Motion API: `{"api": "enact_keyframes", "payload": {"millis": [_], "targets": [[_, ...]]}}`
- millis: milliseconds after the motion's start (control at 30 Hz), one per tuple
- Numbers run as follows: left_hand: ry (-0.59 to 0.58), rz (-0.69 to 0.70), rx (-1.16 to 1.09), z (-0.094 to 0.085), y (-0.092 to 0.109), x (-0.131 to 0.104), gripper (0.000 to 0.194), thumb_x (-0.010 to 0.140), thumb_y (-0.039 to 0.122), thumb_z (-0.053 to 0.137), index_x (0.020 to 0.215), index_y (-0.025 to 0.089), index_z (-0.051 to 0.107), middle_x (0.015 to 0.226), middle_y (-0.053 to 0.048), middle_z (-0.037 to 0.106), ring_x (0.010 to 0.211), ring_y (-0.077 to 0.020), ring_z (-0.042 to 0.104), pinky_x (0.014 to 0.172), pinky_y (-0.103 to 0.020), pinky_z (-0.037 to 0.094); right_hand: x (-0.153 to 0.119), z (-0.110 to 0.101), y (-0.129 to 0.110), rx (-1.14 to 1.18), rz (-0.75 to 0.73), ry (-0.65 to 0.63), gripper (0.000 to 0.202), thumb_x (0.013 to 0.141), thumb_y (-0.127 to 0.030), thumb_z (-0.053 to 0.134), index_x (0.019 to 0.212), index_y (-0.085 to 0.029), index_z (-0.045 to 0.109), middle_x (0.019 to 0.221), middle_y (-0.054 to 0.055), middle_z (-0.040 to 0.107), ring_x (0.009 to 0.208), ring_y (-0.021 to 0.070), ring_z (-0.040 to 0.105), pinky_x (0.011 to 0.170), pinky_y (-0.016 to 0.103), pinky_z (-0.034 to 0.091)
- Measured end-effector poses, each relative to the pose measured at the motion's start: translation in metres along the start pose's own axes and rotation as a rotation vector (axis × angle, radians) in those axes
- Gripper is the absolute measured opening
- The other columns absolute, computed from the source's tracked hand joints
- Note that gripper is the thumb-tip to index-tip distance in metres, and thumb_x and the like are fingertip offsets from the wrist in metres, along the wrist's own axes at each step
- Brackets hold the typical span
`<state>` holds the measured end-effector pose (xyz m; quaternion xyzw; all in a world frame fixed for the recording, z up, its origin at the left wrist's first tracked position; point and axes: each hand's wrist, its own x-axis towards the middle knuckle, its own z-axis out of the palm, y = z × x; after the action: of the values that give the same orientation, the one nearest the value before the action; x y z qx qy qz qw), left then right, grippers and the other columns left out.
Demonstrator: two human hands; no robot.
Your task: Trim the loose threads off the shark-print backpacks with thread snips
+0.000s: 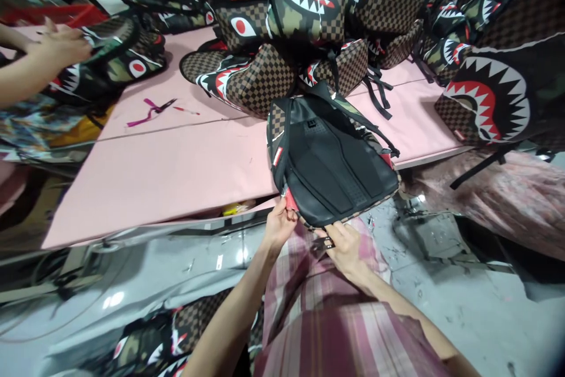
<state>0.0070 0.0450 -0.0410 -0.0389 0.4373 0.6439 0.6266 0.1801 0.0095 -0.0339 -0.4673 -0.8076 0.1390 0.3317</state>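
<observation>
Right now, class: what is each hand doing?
Left hand: closed, pinching the backpack at its red corner.
Right hand: closed on a black strap buckle.

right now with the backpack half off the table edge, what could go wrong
The backpack overhangs the edge of the pink table, steadied only by the left hand at its red corner tab and the right hand at a small strap buckle; letting go might let it slide off. The heap of shark-mouth backpacks leans just behind it and could topple forward if it is tugged. Its loose black straps might snag.
</observation>
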Motion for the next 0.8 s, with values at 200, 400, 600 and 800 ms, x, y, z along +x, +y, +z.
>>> {"api": "enact_keyframes", "payload": {"millis": [200, 400, 600, 800], "targets": [[0.071, 0.02, 0.0, -0.006, 0.0, 0.004, 0.031, 0.081, 0.017, 0.056, 0.052, 0.015, 0.044, 0.036, 0.008, 0.035, 0.03, -0.0034, 0.032, 0.036, -0.016, 0.029, 0.004, 0.0, -0.002, 0.304, 0.096, 0.061, 0.024, 0.089, -0.027, 0.048, 0.08, -0.019, 0.069, 0.067, 0.003, 0.063, 0.059, 0.013, 0.055, 0.056, 0.025, 0.039], [0.116, 0.164, 0.006, 0.001, 0.001, 0.0, 0.031, 0.075, 0.013, 0.059, 0.05, 0.015, 0.041, 0.037, 0.008, 0.034, 0.032, -0.0019, 0.03, 0.035, -0.015, 0.024, 0.006, -0.012, 0.02, 0.138, 0.02, 0.141, 0.022, 0.085, -0.018, 0.048, 0.075, -0.018, 0.068, 0.06, 0.001, 0.06, 0.055, 0.0128, 0.051, 0.054, 0.025, 0.036], [0.152, 0.257, 0.039, 0.0, 0.019, -0.004, 0.03, 0.066, 0.01, 0.064, 0.05, 0.015, 0.039, 0.037, 0.011, 0.033, 0.032, -0.0008, 0.027, 0.034, -0.013, 0.022, 0.02, -0.072, 0.109, 0.062, 0.378, 0.322, 0.021, 0.076, -0.017, 0.044, 0.069, -0.018, 0.064, 0.067, 0.002, 0.062, 0.063, 0.0146, 0.056, 0.059, 0.025, 0.04], [0.233, 0.329, 0.483, -0.02, 0.048, -0.029, 0.027, 0.068, 0.027, 0.066, 0.051, 0.013, 0.051, 0.038, 0.006, 0.041, 0.035, -0.0049, 0.039, 0.035, -0.015, 0.032, 0.034, -0.093, 0.153, 0.394, 0.724, 0.321, 0.03, 0.073, -0.042, 0.057, 0.076, -0.014, 0.067, 0.067, 0.002, 0.064, 0.066, 0.0162, 0.057, 0.065, 0.027, 0.044]]}}
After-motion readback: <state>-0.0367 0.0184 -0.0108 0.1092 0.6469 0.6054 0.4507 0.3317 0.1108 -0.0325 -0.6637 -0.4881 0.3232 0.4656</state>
